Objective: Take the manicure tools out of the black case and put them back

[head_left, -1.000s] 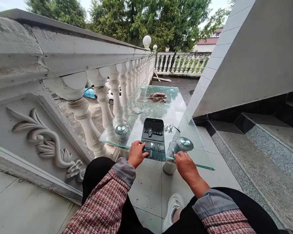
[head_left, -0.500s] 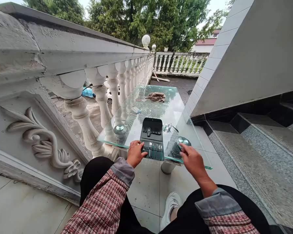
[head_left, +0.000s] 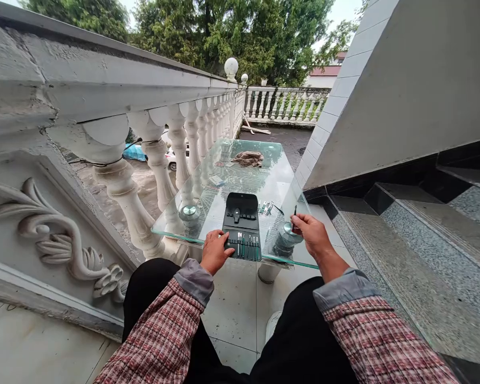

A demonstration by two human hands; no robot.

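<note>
Glass table [head_left: 260, 184]: left hand [head_left: 215, 252] still clamped on black case [head_left: 242, 226]; right hand [head_left: 312, 232], pinching thin tool [head_left: 295, 210], raised.

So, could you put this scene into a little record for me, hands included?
Left hand: on the near left part of the black case
Right hand: raised, pinching a small dark tool, kind too small to tell
Black case: lying open, slim tools slotted in its near half
Beside the case, right: loose metal tools
Surface: glass table
Far end: crumpled brown cloth
Surroundings: white balustrade left, steps right
</note>
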